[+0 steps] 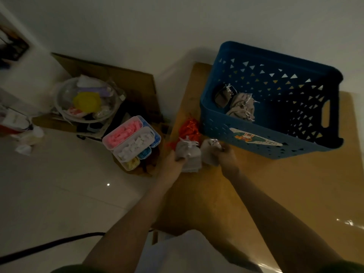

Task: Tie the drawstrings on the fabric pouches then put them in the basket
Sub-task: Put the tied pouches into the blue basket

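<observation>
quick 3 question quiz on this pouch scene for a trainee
1. True or false: the basket already holds grey pouches.
2. What does the right hand hold? A) scissors B) a grey pouch C) nothing
3. Fill in: the red pouches lie on the table to the ____ of the basket.
Key: 1 true; 2 B; 3 left.

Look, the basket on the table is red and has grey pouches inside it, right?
Not quite. The basket is blue, not red; the head view shows this. It does sit on the table with grey pouches inside it.
</observation>
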